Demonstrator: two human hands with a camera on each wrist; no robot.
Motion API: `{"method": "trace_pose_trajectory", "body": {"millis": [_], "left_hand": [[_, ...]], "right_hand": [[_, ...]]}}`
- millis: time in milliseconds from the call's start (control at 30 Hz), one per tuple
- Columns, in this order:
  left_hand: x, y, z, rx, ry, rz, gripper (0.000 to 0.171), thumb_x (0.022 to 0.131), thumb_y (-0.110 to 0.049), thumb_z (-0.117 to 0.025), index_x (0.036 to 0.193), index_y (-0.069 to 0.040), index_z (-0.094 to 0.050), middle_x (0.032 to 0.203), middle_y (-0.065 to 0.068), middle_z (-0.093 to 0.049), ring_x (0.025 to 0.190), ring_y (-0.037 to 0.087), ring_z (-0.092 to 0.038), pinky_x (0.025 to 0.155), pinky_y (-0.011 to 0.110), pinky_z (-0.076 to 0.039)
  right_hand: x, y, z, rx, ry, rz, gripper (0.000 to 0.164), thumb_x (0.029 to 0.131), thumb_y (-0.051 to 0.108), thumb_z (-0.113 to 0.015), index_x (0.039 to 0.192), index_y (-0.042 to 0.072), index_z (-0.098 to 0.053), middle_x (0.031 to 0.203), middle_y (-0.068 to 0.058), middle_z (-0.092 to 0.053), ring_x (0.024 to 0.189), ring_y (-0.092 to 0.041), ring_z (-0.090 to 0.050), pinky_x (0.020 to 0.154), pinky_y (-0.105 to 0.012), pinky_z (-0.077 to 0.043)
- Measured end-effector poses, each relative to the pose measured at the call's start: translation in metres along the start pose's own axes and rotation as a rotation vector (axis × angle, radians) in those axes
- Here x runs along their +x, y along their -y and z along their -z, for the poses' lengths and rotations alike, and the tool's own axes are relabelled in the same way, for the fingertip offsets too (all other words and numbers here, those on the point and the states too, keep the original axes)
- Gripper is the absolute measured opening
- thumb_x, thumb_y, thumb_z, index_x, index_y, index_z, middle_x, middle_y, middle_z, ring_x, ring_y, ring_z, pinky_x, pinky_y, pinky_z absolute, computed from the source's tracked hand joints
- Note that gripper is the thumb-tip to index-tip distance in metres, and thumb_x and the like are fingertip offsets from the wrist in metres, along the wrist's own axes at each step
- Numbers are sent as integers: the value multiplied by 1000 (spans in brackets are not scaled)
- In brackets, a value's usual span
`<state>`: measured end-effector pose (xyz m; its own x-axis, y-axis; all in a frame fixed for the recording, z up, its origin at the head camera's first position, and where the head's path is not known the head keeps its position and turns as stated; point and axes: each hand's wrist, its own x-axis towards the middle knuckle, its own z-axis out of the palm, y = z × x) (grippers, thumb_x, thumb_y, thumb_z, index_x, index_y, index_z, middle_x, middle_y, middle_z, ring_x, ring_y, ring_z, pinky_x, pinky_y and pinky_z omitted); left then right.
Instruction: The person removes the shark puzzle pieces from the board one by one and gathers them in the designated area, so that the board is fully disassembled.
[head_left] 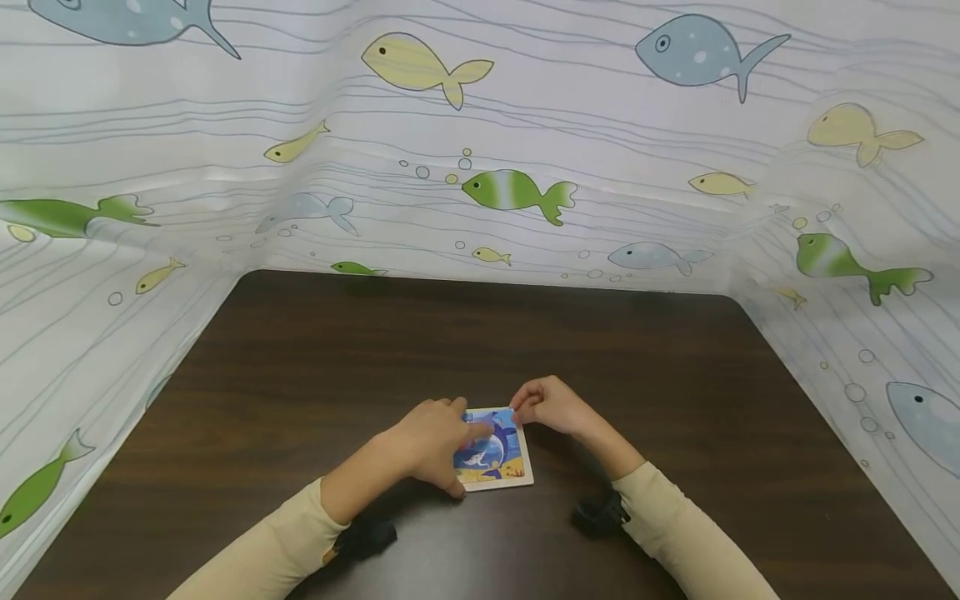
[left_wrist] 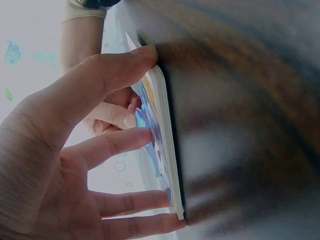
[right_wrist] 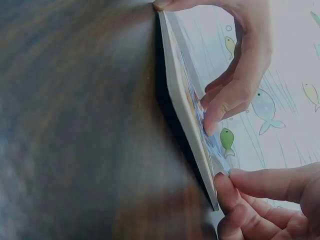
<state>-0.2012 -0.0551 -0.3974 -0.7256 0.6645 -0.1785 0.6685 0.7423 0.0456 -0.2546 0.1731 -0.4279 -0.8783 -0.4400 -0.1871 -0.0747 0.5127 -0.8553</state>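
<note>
A small square jigsaw puzzle (head_left: 513, 457) with a blue sea picture, a dolphin and a pale frame lies flat on the table. My left hand (head_left: 431, 437) spans its left side, holding it with the thumb at the near edge and outer fingers at the far edge. The index fingertip touches the picture. At the far right corner my right hand (head_left: 551, 406) pinches a blue puzzle piece (right_wrist: 223, 164) between thumb and forefinger. That piece tilts up from the pale frame (right_wrist: 179, 95) in the right wrist view; its full outline is hidden.
A dark brown wooden table (head_left: 315, 350) surrounds the puzzle. Behind it and at both sides hangs a white curtain (head_left: 570, 125) printed with fish. Black wrist devices (head_left: 600, 515) sit under both sleeves, close to the tabletop.
</note>
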Motion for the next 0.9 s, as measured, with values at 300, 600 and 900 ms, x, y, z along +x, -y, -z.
{"method": "trace_pose_trajectory", "body": {"millis": [300, 600, 900], "left_hand": [[3, 1, -1, -29, -14, 7, 86, 60, -58, -82, 137, -30, -54, 122, 12, -58, 104, 28, -60, 93, 45, -49], [5, 4, 0, -26, 3, 21, 86, 60, -59, -82, 136, -32, -55, 126, 14, -56, 109, 30, -58, 94, 47, -48], [5, 3, -1, -4, 4, 12, 86, 59, -64, -81, 136, -35, -55, 117, 11, -55, 102, 27, -58, 90, 45, -50]], "right_hand": [[3, -1, 1, 0, -29, -22, 12, 80, 5, -73, 88, -3, -70, 76, -12, -73, 67, -11, -65, 70, -26, -51], [9, 4, 1, -25, -71, -71, 9, 75, 6, -74, 83, 0, -73, 72, -8, -73, 66, -11, -62, 67, -25, -49], [15, 8, 3, -24, -64, -154, 9, 72, 5, -76, 79, 0, -75, 68, -5, -72, 61, -13, -54, 58, -25, -44]]}}
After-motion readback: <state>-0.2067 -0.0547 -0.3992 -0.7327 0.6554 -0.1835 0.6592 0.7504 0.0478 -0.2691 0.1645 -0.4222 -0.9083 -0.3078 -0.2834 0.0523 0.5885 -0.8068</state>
